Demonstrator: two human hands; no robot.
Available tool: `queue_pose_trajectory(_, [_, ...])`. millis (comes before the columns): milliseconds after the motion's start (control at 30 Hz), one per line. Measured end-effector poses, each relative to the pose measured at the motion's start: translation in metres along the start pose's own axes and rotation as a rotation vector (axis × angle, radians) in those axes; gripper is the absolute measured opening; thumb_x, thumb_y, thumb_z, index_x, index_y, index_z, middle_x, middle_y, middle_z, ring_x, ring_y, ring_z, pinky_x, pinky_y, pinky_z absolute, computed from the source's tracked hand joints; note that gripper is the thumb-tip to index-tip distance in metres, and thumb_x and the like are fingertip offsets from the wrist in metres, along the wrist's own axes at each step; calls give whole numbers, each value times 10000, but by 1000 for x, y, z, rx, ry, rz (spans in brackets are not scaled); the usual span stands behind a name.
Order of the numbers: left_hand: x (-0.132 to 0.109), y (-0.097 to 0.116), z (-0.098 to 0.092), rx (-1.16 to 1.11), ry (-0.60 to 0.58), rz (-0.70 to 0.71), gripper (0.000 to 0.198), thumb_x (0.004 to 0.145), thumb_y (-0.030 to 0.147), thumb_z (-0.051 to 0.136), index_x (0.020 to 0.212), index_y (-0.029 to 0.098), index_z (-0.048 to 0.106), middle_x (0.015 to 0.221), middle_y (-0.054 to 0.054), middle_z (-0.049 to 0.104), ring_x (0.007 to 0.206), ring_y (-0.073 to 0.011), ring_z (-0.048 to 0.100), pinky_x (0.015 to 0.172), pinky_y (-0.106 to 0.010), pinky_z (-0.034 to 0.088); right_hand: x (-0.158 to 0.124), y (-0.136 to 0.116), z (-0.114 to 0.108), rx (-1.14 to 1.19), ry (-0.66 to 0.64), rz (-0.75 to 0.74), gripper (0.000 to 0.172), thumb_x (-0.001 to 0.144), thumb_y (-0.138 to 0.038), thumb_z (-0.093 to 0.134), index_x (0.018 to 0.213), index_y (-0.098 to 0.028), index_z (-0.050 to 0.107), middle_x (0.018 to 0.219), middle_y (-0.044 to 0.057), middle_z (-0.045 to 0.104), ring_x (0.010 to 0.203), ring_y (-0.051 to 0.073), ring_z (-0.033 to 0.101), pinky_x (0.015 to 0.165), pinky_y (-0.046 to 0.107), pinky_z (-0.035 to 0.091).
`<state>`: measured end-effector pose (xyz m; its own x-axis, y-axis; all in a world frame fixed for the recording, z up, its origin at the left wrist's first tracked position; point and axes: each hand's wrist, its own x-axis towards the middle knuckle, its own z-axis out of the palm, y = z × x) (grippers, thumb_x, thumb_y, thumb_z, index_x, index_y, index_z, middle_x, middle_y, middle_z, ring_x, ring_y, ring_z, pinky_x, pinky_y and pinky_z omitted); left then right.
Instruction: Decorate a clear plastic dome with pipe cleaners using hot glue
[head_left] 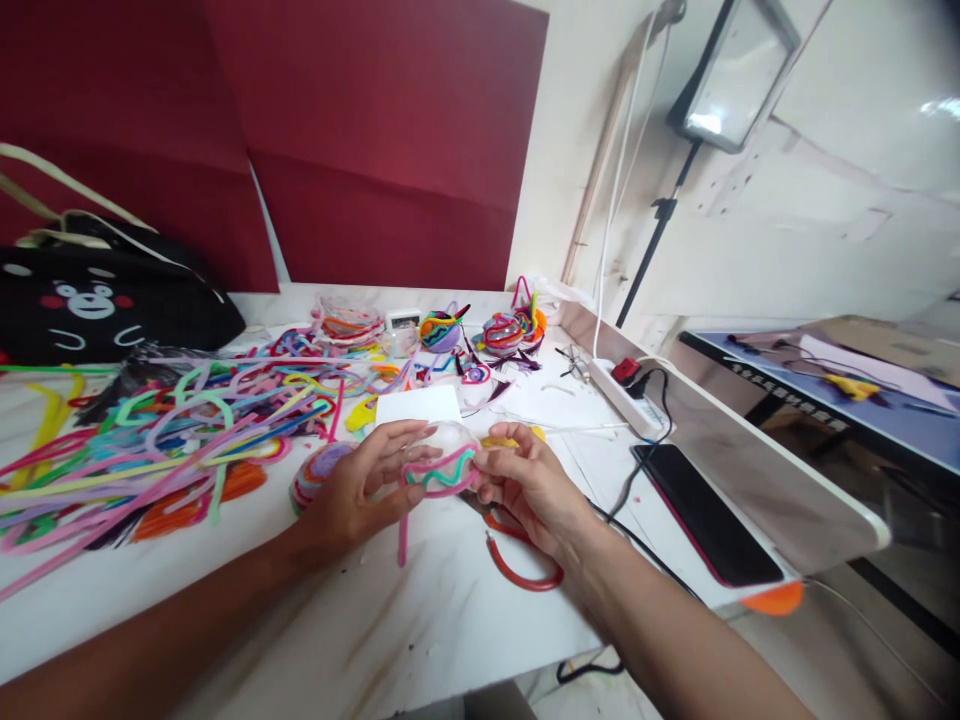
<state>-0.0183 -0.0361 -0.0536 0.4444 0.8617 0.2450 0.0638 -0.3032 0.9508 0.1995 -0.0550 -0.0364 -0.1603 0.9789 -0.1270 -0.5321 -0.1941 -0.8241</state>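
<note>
My left hand (358, 487) and my right hand (529, 483) hold a clear plastic ball (446, 452) between them, just above the white table (420, 620). Pink and green pipe cleaners (439, 478) wind around the ball, and a pink end hangs down from it. The left fingers cup the ball's left side. My right fingers pinch the pipe cleaner at its right side. A red pipe cleaner (517, 570) lies curved on the table under my right wrist.
A big heap of coloured pipe cleaners (165, 440) covers the table's left. Finished wrapped balls (504, 332) sit at the back, with a white card (418, 405) nearer. A black bear-face bag (97, 300) stands far left. A power strip (626, 395) and a phone (705, 515) lie right.
</note>
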Motion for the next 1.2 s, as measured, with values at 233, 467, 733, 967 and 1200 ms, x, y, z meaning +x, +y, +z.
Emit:
queue_pose_trajectory(233, [1,1,0,10,2,1,531,843,360,722,1305,257,483,1506,-164,476,1338,-342,508,1046,-474,485,-1,-1,0,29,-6,-3,571,582,-178,856,972,-234,443,599,-11,706,438,126,595,447,193,449])
queue_pose_trajectory(467, [0,0,0,16,-4,3,516,850,343,714,1308,280,484,1509,-137,476,1364,-337,479,1065,-464,477,0,-2,1,22,-12,-11,551,599,-161,832,982,-231,442,582,-12,699,434,121,586,448,190,456])
queue_pose_trajectory(733, [0,-2,0,14,-5,18,520,857,335,710,1317,267,477,1504,-145,479,1349,-332,499,1058,-443,484,-2,-1,2,8,4,-7,558,588,-164,829,979,-232,435,582,-14,699,448,123,597,445,181,448])
queue_pose_trajectory(967, [1,-1,2,15,-2,25,523,850,354,717,1300,231,482,1481,-183,492,1294,-350,551,1035,-495,492,-1,-1,2,-29,4,4,579,586,-197,819,986,-230,402,568,5,704,417,111,564,440,180,443])
queue_pose_trajectory(1200, [-1,-6,1,-6,1,19,553,848,356,718,1324,228,467,1499,-177,472,1346,-345,497,1066,-496,468,0,2,0,-39,7,-10,572,602,-183,810,996,-227,397,595,20,718,447,113,586,456,179,455])
